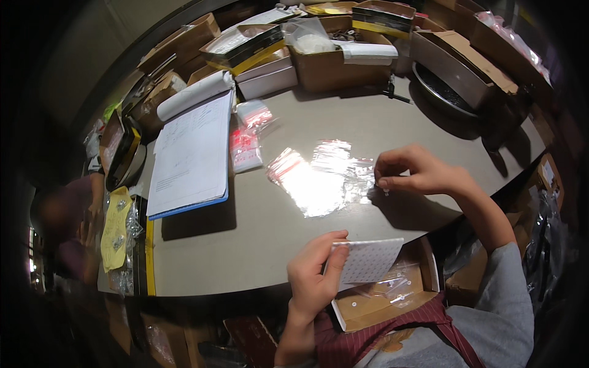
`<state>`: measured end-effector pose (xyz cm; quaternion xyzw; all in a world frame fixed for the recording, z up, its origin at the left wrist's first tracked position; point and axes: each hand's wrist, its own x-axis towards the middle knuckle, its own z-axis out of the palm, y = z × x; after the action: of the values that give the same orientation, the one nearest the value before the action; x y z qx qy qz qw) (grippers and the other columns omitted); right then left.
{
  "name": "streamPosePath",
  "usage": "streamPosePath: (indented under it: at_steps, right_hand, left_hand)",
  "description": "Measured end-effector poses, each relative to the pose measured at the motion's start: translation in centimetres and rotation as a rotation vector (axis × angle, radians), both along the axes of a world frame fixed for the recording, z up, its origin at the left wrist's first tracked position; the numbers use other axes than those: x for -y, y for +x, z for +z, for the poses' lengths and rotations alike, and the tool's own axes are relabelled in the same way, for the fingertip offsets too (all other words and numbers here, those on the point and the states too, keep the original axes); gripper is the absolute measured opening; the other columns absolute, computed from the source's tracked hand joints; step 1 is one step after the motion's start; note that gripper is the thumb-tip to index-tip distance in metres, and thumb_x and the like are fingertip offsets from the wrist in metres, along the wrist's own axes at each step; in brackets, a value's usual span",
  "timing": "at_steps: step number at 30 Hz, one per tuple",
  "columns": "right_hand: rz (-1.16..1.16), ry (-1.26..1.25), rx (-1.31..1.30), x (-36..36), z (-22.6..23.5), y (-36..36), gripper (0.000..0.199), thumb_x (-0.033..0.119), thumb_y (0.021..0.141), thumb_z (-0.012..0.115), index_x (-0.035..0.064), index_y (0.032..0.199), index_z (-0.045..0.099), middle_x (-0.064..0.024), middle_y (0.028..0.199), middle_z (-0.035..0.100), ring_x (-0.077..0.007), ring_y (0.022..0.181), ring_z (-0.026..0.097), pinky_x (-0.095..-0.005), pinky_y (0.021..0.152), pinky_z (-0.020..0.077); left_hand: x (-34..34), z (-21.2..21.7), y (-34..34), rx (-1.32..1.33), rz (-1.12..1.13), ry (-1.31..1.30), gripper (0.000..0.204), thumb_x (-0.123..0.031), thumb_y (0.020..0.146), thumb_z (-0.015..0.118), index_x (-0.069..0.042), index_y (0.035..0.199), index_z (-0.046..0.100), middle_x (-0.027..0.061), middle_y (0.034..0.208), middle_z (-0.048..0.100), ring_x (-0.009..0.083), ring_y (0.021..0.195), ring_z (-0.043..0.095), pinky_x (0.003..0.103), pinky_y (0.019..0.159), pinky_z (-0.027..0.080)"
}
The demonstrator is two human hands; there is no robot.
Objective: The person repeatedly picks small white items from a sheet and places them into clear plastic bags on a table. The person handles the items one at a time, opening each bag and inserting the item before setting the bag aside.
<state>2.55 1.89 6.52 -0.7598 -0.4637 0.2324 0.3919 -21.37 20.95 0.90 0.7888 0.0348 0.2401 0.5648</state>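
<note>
My left hand (316,270) grips a white card or board (370,260) covered with rows of small dots, fingers behind it and thumb in front. The card is tilted above an open cardboard box (363,318) at the table's near edge. Inside that box lie clear plastic bags (400,288) and a few small white pieces. My right hand (414,170) is pinched closed at the right edge of a spread of small clear zip bags (319,184). A tiny whitish thing shows under its fingertips, too small to name. Glare washes out the middle of the bags.
Left on the table lies a blue clipboard (193,153) with papers, beside red-printed bags (246,150). Filled cardboard boxes (337,67) line the back. A round dark tray (442,95) sits at back right. Another person (76,227) is at the far left.
</note>
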Motion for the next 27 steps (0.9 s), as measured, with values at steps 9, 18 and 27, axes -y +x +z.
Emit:
streamPosePath:
  at_steps: [9, 18, 27]
  right_hand:
    - [-0.088, 0.094, -0.079, 0.4, -1.5, 0.7, 0.023, 0.021, 0.1, 0.074, -0.0007, 0.106, 0.068, -0.005, 0.092, 0.071, -0.0125, 0.087, 0.064, -0.0314, 0.082, 0.052]
    - [0.014, -0.127, 0.217, -0.2, -0.1, 3.1, 0.023, 0.02, 0.093, 0.075, -0.0013, 0.102, 0.071, -0.0133, 0.093, 0.071, -0.0263, 0.092, 0.067, -0.0396, 0.083, 0.0536]
    - [-0.01, -0.297, 0.66, -2.1, -0.8, 1.1, 0.023, 0.023, 0.088, 0.076, 0.0018, 0.095, 0.074, -0.0172, 0.089, 0.071, -0.037, 0.1, 0.066, -0.0457, 0.084, 0.0553]
  left_hand:
    - [2.9, 0.4, 6.5, 0.168, -0.246, 0.58, 0.015, -0.011, 0.096, 0.068, 0.003, 0.091, 0.066, 0.0286, 0.137, 0.06, 0.0497, 0.131, 0.053, 0.06, 0.115, 0.038]
    - [3.7, -0.3, 6.9, 0.097, -0.224, 0.606, 0.015, -0.011, 0.099, 0.062, 0.003, 0.099, 0.064, 0.0251, 0.132, 0.061, 0.045, 0.129, 0.054, 0.064, 0.118, 0.031]
    - [3.5, 0.0, 6.7, 0.076, -0.227, 0.62, 0.013, -0.011, 0.097, 0.062, 0.001, 0.091, 0.064, 0.0222, 0.13, 0.062, 0.041, 0.119, 0.057, 0.064, 0.119, 0.028]
